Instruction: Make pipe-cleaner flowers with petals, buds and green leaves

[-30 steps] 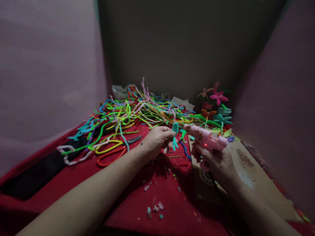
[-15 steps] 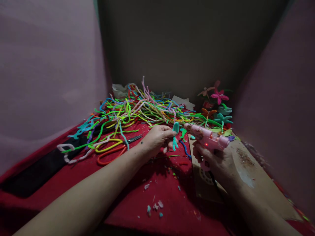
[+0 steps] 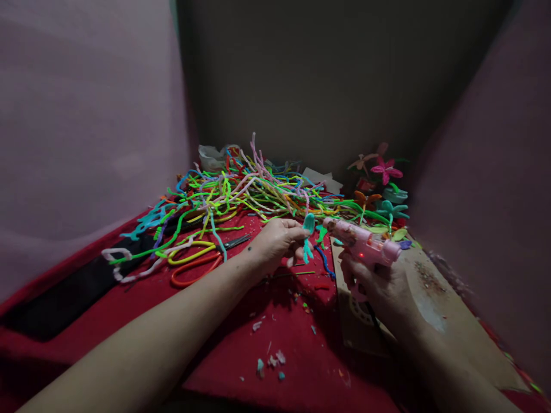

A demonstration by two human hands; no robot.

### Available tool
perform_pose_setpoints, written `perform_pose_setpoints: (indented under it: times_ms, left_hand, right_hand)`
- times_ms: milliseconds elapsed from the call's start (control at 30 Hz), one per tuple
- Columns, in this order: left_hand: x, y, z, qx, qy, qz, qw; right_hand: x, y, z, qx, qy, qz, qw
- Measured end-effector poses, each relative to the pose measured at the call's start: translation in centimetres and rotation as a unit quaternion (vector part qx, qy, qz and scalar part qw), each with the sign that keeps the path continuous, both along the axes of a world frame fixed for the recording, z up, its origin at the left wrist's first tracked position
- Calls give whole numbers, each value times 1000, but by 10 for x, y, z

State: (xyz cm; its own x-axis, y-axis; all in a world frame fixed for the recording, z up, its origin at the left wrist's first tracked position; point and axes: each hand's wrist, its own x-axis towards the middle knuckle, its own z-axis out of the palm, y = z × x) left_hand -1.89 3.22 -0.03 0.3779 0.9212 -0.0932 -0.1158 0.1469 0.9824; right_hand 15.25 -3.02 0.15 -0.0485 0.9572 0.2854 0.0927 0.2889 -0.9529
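Between the thumb and fingers of my left hand [image 3: 282, 244] is a small teal pipe-cleaner piece [image 3: 308, 225], with a rounded loop on top and thin ends hanging below. My right hand [image 3: 379, 284] is wrapped round the handle of a pink hot glue gun [image 3: 361, 241], whose red light glows. The gun's nozzle points left at the teal piece, a short gap away from it. Behind the nozzle lies a green pipe-cleaner piece [image 3: 321, 235]. A blue twisted strand [image 3: 326, 263] rests on the red cloth between my hands.
Scissors [image 3: 191, 252] with yellow and orange handles lie left of my left hand. A large heap of coloured pipe cleaners [image 3: 258, 186] spreads across the back. Pipe-cleaner flowers [image 3: 386, 169] stand at back right. Cardboard [image 3: 456, 321] lies under my right arm; scraps [image 3: 275, 360] dot the red cloth [image 3: 224, 355].
The view has shifted very slightly. Both hands keep nearly the same pose, with the teal piece and the glue gun still held close to each other.
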Motion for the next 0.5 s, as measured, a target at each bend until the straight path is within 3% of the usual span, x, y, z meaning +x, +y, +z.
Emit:
perform_pose_setpoints:
  times_ms: [500]
  left_hand:
    - [1,0,1,2,14,-1,1000]
  right_hand:
    - [0,-2,-4,4,5,-1,1000]
